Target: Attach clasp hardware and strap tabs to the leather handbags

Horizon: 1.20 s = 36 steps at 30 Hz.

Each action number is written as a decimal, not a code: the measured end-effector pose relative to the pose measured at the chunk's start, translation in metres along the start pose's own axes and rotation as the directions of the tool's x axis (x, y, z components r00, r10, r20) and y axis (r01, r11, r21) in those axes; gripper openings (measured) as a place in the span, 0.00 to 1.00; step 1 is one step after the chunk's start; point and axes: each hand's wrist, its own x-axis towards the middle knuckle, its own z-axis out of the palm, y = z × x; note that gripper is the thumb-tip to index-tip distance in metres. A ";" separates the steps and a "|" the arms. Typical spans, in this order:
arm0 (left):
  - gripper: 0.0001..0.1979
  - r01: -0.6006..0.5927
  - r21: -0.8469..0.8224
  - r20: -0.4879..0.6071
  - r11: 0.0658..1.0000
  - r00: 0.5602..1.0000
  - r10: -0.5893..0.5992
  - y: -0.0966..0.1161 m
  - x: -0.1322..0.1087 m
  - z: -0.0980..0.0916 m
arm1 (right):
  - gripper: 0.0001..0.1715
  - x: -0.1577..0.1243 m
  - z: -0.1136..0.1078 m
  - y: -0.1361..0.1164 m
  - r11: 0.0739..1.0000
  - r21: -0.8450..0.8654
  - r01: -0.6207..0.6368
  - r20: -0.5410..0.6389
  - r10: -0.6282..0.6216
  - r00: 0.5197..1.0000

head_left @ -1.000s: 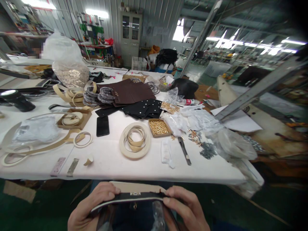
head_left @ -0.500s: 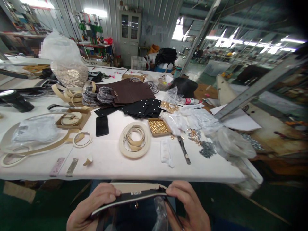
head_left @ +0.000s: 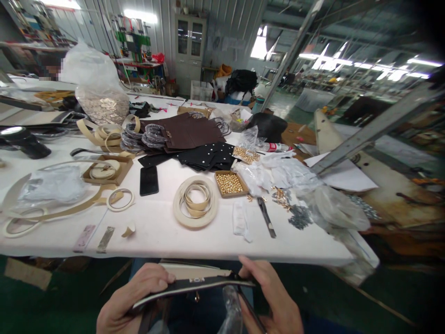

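Observation:
Both my hands hold a dark bag (head_left: 194,284) with a cream inner edge and a small metal clasp, low in the view below the white table's (head_left: 156,236) front edge. My left hand (head_left: 132,299) grips the bag's left end with the thumb on top. My right hand (head_left: 274,297) pinches the right end of the bag's rim, fingers closed on it. Clear plastic wrap (head_left: 231,311) hangs under the bag between my hands.
On the table lie a coiled cream strap (head_left: 195,201), a tray of gold studs (head_left: 229,183), a black phone (head_left: 149,180), pliers (head_left: 267,217), dark leather pieces (head_left: 194,144), plastic bags and more strap rolls. A slanted metal beam (head_left: 375,125) crosses at right.
My right hand has slid a little to the right along the bag's rim and the rim has tilted, its right end now higher. The left hand keeps its hold.

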 end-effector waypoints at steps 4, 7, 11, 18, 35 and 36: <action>0.21 0.000 -0.013 0.036 1.000 0.999 0.000 0.000 0.002 0.000 | 0.18 0.009 -0.004 -0.004 0.995 0.097 -0.007 0.115 -0.005 0.993; 0.22 0.011 -0.032 0.061 0.999 0.998 -0.009 -0.001 0.001 -0.001 | 0.14 0.015 -0.008 -0.008 0.990 0.138 -0.021 0.175 -0.004 0.985; 0.21 -0.009 -0.013 0.078 1.000 0.997 0.010 0.000 0.003 -0.001 | 0.12 0.013 -0.010 -0.009 0.990 0.135 -0.052 0.215 0.023 0.976; 0.16 -0.096 0.028 0.048 0.995 0.994 0.095 0.011 0.014 0.009 | 0.18 0.004 -0.010 0.001 0.996 -0.027 0.087 0.079 -0.084 0.993; 0.24 -0.143 0.051 0.025 0.988 0.990 0.142 0.030 0.037 0.024 | 0.24 0.027 -0.020 0.009 0.995 0.066 0.068 -0.166 -0.056 0.984; 0.24 -0.112 0.032 0.039 0.993 0.993 0.110 0.028 0.030 0.024 | 0.25 0.025 -0.020 0.012 0.991 0.096 0.090 -0.155 -0.074 0.985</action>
